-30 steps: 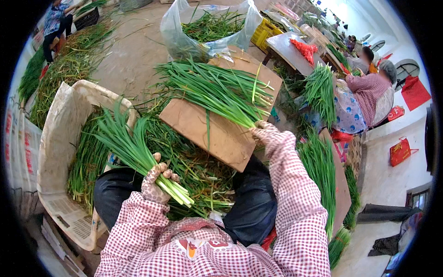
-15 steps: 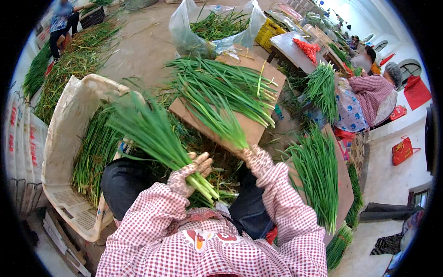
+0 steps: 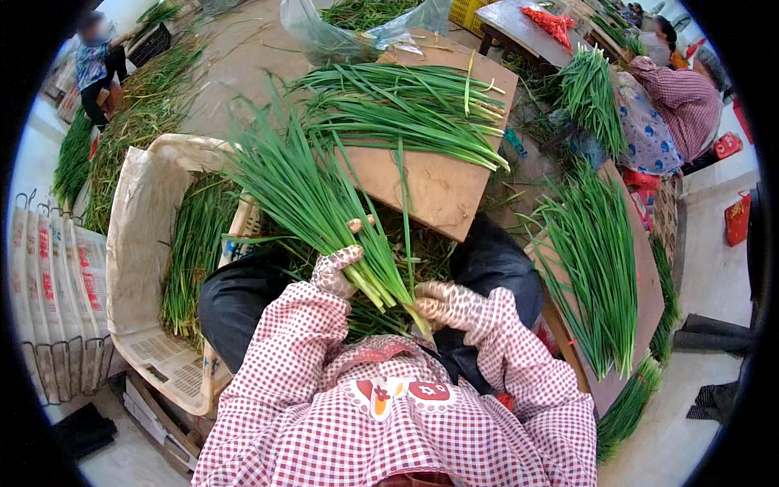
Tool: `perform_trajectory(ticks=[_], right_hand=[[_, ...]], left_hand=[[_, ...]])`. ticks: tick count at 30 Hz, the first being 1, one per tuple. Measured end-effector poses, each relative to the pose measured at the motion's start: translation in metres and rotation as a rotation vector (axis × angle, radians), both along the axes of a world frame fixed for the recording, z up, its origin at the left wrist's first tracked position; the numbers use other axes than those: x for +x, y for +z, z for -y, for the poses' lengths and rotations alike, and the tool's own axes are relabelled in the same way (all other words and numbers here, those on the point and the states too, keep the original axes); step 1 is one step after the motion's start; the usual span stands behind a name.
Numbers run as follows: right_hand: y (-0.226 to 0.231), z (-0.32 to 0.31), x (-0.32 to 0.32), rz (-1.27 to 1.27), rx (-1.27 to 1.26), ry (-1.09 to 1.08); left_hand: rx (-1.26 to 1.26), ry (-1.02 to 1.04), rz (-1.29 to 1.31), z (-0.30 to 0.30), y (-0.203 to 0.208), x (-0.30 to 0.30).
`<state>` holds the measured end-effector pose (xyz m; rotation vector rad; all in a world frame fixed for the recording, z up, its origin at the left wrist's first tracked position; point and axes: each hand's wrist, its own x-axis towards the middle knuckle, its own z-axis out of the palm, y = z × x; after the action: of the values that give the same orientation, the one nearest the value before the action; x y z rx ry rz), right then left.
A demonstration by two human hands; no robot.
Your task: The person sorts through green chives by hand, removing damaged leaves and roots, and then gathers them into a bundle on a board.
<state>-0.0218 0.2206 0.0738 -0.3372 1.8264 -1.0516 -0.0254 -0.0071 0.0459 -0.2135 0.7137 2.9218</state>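
Note:
A bunch of long green garlic chives (image 3: 296,191) slants up and left from my left hand (image 3: 334,272), whose spotted-gloved fingers are closed round the pale stems. My right hand (image 3: 453,305), in the same kind of glove, pinches the lower ends of a few more stalks (image 3: 388,268) just beside that bunch. One thin stalk stands upright apart from the others above the right fingers. Beyond my hands, a loose pile of chives (image 3: 398,105) lies across a brown board (image 3: 430,187). The right fingertips are partly hidden by the stems.
At my left stands a cream plastic crate (image 3: 134,243) with chives inside. A second board (image 3: 649,284) at my right bears another chive pile (image 3: 592,268). Farther off are a clear plastic bag (image 3: 324,40) of greens, a low table (image 3: 519,32) and a co-worker in a checked sleeve (image 3: 682,93).
My right hand has drawn back from the board toward my lap, bringing stalks beside the left bunch. The view has shifted, so the board sits higher in the picture.

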Motion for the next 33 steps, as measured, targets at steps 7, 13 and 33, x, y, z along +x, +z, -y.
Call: perform_trajectory(ticks=[7, 13, 33], right_hand=[[0.019, 0.063, -0.017, -0.326, 0.032, -0.429], [0.002, 0.089, -0.011, -0.198, -0.36, -0.95], [0.036, -0.002, -0.028, -0.52, 0.396, 0.037]], left_hand=[[-0.285, 0.084, 0.162, -0.004, 0.004, 0.006], [-0.069, 0.267, 0.206, -0.008, 0.016, 0.007], [-0.075, 0.452, 0.178, 0.071, 0.062, -0.028]])
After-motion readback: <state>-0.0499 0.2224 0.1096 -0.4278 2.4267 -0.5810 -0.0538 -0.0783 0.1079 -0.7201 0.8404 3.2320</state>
